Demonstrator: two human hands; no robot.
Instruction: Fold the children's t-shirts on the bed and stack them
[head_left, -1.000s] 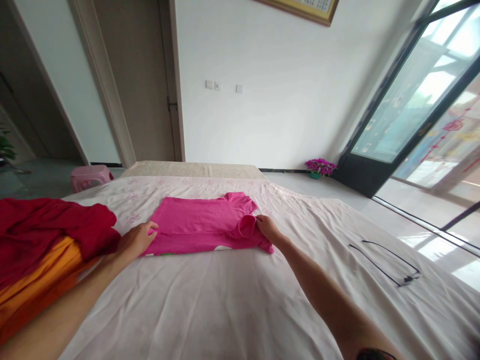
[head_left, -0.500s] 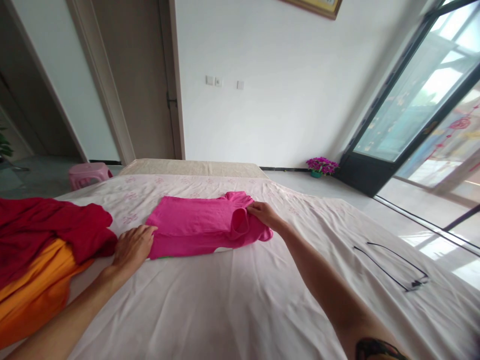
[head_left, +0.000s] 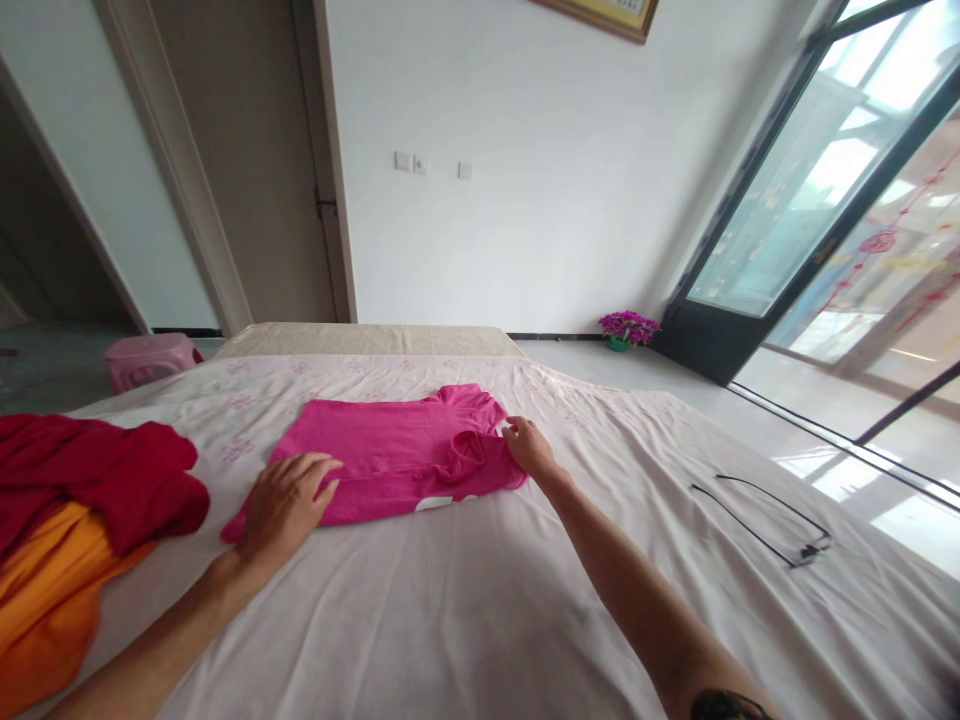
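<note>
A bright pink shirt [head_left: 397, 455], folded into a long strip, lies across a pale pink bedsheet [head_left: 450, 600]. My left hand [head_left: 285, 505] rests on its left end with the fingers spread flat over the cloth. My right hand [head_left: 529, 447] touches the shirt's right end beside a bunched sleeve, fingers stretched out and pressing on the fabric; I cannot see any cloth pinched in it.
A dark red garment [head_left: 97, 480] and an orange one [head_left: 45, 600] are piled at the left of the bed. A black cord with a small plug [head_left: 765, 520] lies on the sheet at the right. Beyond the bed are a pink stool [head_left: 150, 355], a flower pot [head_left: 626, 328] and glass doors [head_left: 825, 230].
My left hand slid from the shirt's left edge onto the cloth and flattened. My right hand let the sleeve settle and now lies on the right end. The view shifted slightly.
</note>
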